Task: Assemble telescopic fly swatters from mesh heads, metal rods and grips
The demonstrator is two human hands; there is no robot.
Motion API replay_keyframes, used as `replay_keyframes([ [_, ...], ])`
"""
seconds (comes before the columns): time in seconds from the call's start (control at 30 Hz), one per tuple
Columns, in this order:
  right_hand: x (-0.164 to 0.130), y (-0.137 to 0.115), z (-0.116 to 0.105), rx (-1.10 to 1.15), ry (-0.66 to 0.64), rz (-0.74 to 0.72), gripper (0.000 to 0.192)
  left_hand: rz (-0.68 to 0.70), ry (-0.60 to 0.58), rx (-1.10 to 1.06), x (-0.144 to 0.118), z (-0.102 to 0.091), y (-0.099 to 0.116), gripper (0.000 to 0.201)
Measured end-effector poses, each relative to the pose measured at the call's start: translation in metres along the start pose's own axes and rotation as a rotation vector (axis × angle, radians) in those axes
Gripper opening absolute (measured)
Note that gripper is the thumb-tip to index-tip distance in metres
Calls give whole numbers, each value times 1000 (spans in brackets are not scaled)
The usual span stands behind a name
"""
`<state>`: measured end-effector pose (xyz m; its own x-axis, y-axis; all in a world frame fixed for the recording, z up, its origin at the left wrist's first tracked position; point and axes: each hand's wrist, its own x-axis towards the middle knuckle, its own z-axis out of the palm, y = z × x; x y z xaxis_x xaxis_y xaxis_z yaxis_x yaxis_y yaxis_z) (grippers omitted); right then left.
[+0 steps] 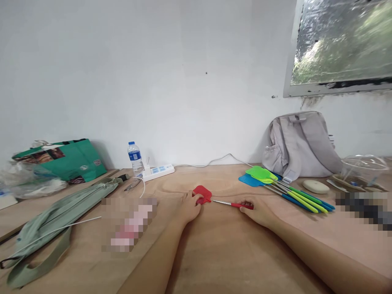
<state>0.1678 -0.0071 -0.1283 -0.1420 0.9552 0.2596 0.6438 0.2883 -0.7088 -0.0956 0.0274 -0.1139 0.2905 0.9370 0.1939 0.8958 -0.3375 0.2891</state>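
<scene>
No legible text; water bottle (135, 157) label, green bag (73, 161) print too small.

White wall (183, 61), window (343, 41) upper right, wooden table (229, 253)
</scene>
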Motion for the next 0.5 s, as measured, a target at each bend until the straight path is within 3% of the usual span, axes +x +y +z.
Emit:
replay_keyframes([
  [0.5,0,1,-2,-72,-37,-49,23,55,22,45,1,6,1,34],
])
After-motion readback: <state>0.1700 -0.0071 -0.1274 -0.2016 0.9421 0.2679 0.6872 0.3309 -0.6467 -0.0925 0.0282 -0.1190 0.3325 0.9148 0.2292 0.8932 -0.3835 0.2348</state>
